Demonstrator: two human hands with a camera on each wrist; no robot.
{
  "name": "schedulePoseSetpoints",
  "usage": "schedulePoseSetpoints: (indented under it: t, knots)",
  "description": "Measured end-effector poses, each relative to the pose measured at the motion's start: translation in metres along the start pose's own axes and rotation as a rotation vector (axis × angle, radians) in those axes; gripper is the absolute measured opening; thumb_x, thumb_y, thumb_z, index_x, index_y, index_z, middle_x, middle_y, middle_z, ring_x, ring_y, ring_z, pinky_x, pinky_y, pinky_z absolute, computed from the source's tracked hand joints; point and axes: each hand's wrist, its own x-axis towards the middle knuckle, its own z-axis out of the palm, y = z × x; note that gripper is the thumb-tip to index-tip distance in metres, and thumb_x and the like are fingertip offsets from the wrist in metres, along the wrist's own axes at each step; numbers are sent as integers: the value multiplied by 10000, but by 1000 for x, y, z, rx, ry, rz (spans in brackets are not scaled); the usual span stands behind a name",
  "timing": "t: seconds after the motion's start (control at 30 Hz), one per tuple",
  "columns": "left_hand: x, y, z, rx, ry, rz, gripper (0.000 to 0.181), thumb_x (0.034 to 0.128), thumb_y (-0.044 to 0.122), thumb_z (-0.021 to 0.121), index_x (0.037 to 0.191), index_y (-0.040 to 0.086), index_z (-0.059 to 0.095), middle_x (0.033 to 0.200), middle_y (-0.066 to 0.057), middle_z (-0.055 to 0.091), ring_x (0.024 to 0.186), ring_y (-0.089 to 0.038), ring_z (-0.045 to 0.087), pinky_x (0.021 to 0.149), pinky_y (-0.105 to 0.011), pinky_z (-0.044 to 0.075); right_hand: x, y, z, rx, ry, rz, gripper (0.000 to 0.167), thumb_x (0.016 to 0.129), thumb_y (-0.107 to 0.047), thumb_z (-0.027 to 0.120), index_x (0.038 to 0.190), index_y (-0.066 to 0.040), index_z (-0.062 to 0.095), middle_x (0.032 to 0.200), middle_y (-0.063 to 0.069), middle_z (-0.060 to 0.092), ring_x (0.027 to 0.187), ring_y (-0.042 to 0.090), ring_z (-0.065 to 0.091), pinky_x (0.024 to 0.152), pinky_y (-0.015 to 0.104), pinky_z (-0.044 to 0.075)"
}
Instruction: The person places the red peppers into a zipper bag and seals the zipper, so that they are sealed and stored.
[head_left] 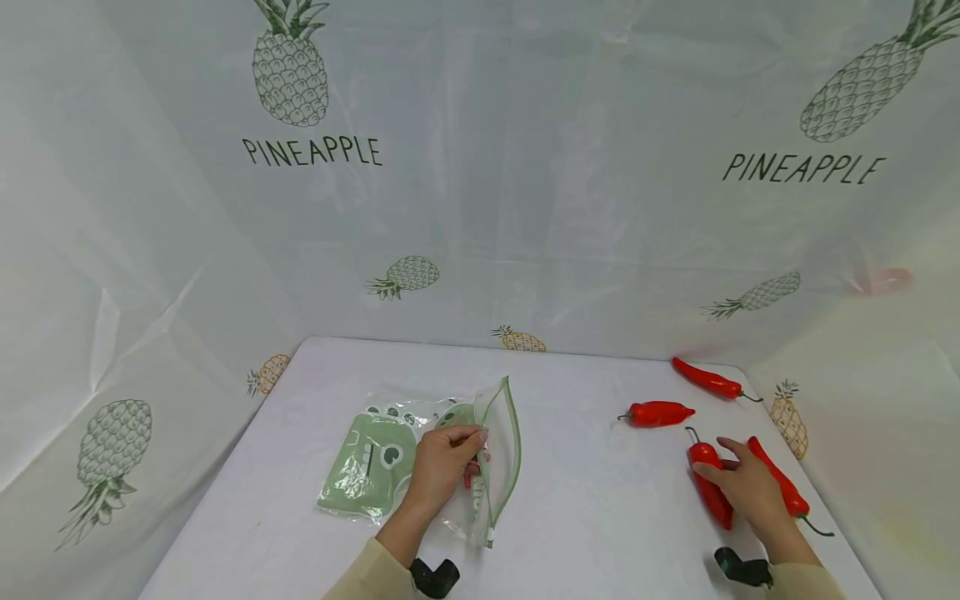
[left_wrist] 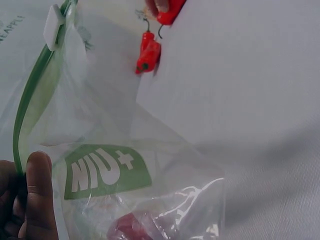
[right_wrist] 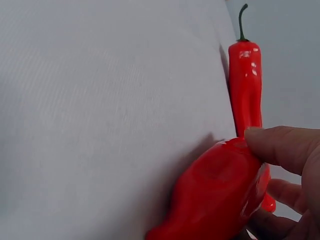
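Note:
A clear zip bag with a green rim and green printed monster pattern lies on the white table. My left hand pinches its open edge. In the left wrist view the bag's white slider shows, and something red is inside, its kind unclear through the plastic. My right hand grips a red chili pepper between thumb and fingers at the table's right side. Beside that hand lies another red pepper, partly hidden by it. The gripped pepper looks glossy in the right wrist view.
Further back on the right lie two more red peppers, one pointing left and one near the back corner. A white table carries everything. Pineapple-printed sheeting hangs behind and along both sides.

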Motion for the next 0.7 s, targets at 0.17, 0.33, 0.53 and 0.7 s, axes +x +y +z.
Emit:
schedulePoseSetpoints:
  t: [0.17,0.33,0.53,0.7]
  knots:
    - [1,-1,0,9,-2,-2,252,966,182,776,1125,-11,798,851,-86,747,628,-104,699,600,-242,619,-3,-10,1,29,-8,-9,902,970,-318,747,1620,48,240,1453,450,406,1288,609,449,836,575,635]
    - [1,-1,0,-5,-2,-2,259,959,178,783,1122,-24,796,846,-106,746,622,-116,692,591,-243,615,-7,-20,2,66,18,-26,877,994,-317,719,1637,21,229,1461,437,412,1281,589,465,828,545,644]
    - [1,0,-1,11,-5,-5,237,967,185,775,1114,0,804,820,-81,752,625,-117,699,599,-247,619,-12,-31,5,142,68,-51,842,1028,-332,686,1651,-2,225,1487,412,403,1266,556,488,801,487,658]
    - [1,1,-2,2,-15,-3,233,972,183,769,1118,4,803,827,-84,759,650,-130,711,618,-254,628,-17,-39,8,195,66,-79,859,1033,-381,676,1662,-26,211,1510,398,397,1264,541,514,774,446,664]
